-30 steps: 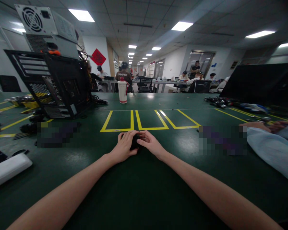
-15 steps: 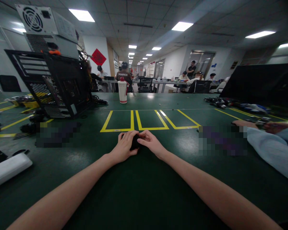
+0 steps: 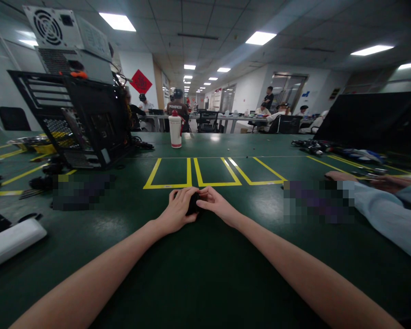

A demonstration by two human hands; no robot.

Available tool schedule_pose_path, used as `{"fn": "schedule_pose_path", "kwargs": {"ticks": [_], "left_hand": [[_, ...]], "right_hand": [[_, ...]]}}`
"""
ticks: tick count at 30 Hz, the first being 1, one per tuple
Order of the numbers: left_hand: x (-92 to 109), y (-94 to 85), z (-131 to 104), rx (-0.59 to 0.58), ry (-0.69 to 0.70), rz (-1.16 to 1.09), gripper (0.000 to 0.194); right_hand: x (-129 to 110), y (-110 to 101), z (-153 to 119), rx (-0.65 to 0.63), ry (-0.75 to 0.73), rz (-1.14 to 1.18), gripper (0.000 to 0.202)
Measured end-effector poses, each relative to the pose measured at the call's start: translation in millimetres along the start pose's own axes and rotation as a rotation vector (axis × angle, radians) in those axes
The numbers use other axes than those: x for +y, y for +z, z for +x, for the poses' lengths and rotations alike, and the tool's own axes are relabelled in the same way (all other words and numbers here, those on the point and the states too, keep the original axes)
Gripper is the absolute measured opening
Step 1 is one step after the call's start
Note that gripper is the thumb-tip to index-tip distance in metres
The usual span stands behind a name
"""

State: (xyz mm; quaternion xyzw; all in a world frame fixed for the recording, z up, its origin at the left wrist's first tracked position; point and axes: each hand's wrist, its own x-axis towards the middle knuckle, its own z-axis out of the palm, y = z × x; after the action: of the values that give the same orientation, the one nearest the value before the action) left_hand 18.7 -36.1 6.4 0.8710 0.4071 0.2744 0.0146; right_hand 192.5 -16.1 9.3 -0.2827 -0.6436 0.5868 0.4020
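A small black rounded object [image 3: 193, 204] is between my two hands at mid-table; fingers cover much of it and its kind does not show. From the left, the curled fingers and thumb of my left hand [image 3: 178, 208] wrap round it. Thumb and fingers of my right hand [image 3: 216, 205] close on its upper right side, the fingertips near those of the left. Just beyond the hands, yellow tape outlines [image 3: 219, 184] lie on the green tabletop [image 3: 205, 274].
An open black computer case [image 3: 89, 123] with power supplies [image 3: 68, 34] on top stands left. A white cup [image 3: 175, 131] is behind the tape. At left front lies a white case [image 3: 13, 244]. A co-worker's sleeve [image 3: 387, 212] reaches in right, before a black monitor [image 3: 373, 121].
My hands keep their grip and place; slightly more of the black object shows between them. The co-worker's hand at right has shifted a little to the left.
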Motion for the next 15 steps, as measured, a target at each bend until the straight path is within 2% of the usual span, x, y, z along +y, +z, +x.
{"fn": "schedule_pose_path", "kwargs": {"ticks": [3, 6, 10, 15], "left_hand": [[-1.0, 2.5, -0.1, 0.021, 0.011, 0.019, 0.063], [-1.4, 3.1, -0.3, 0.014, 0.012, 0.024, 0.064], [0.1, 0.8, -0.2, 0.005, 0.012, 0.027, 0.063], [2.1, -1.4, 0.1, -0.002, 0.009, 0.025, 0.062]], "right_hand": [[2.5, 2.8, 1.6, 0.089, -0.021, -0.04, 0.02], [5.4, 3.3, 3.9, 0.117, -0.002, -0.069, 0.027], [4.5, -0.2, 6.0, 0.063, 0.054, -0.096, 0.029], [4.3, -3.8, 5.6, -0.011, -0.018, -0.045, 0.033]]}}
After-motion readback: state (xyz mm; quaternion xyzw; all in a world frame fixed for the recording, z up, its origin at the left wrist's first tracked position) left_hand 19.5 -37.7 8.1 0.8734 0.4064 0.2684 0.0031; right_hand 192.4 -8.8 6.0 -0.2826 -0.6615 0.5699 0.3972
